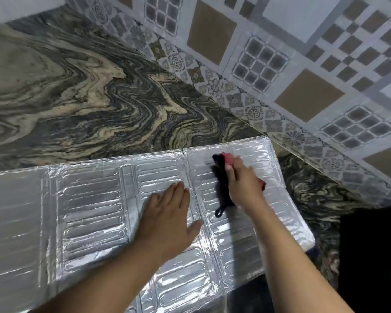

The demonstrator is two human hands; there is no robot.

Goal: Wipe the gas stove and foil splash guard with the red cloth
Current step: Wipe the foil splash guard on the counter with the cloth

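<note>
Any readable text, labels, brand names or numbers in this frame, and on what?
None. The foil splash guard shows only embossed ribs, the wall tiles only patterns, the marbled countertop only veining. The cloth in the right hand bears no visible label.

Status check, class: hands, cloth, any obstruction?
Left hand flat on foil guard. Right hand grips cloth, on guard's right panel. No obstruction.

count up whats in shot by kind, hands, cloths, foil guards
hands: 2 (left hand flat on the foil, right hand with its grip on the cloth)
cloths: 1 (red cloth, dark on its left side)
foil splash guards: 1 (foil splash guard, folding panels lying on the counter)
total: 4
</note>
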